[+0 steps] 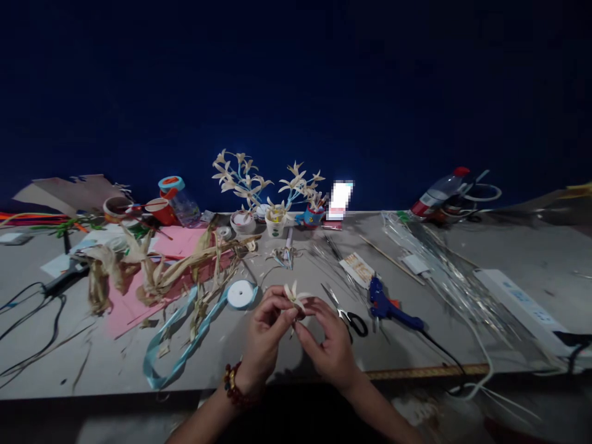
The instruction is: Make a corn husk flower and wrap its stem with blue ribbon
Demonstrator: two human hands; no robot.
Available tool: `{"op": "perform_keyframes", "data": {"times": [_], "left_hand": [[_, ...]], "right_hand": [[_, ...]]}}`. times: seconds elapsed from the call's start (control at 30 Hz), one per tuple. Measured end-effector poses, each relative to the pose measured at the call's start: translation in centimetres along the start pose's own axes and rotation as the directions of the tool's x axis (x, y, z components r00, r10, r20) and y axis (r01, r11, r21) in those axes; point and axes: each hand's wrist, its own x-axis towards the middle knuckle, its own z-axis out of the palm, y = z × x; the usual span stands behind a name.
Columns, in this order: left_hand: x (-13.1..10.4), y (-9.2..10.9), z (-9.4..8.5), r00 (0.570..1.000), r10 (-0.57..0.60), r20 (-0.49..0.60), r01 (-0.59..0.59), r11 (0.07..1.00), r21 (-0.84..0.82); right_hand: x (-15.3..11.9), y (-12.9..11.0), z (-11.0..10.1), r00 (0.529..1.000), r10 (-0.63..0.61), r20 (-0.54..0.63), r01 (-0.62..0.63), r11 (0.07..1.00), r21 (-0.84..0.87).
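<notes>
Head view: the left hand [264, 324] and the right hand [327, 336] are narrowly pinching a cream handmade flower [295, 296] over the grey table [213, 370], its petals [303, 296] seemingly light, papery and fragile, so a pinch beneath them is probably offering the safest hold.

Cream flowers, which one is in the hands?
The single flower between the left hand and right hand; the rest are farther back, mostly on branching sprays.

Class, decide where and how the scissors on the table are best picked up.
Probably by the black handles, from the near right: they lie nearer, the metal blades point away leftward, and the right hand crowds their left side.
</notes>
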Motion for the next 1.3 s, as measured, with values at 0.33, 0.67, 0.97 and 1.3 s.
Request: {"op": "perform_keyframes", "data": {"times": [0.33, 0.67, 0.97, 1.3], "left_hand": [[-0.1, 0.4, 0.1, 0.999, -0.012, 0.033, 0.011, 0.999, 0.038], [-0.1, 0.8, 0.4, 0.951, -0.307, 0.039, 0.310, 0.940, -0.144], [-0.1, 0.4, 0.2, 0.958, -0.281, 0.053, 0.285, 0.956, -0.074], [0.2, 0.6, -1.1, 0.995, -0.095, -0.027, 0.097, 0.989, 0.107]], "right_hand": [[-0.9, 1.1, 0.6, 0.973, 0.229, 0.013, -0.228, 0.957, 0.179], [-0.9, 1.5, 1.1, 0.783, 0.520, 0.342, -0.607, 0.517, 0.604], [-1.2, 1.9, 1.1, 0.783, 0.521, 0.341, -0.607, 0.519, 0.601], [-3.7, 8.8, -12.8, 0.968, 0.248, -0.038, -0.231, 0.820, -0.524]]}}
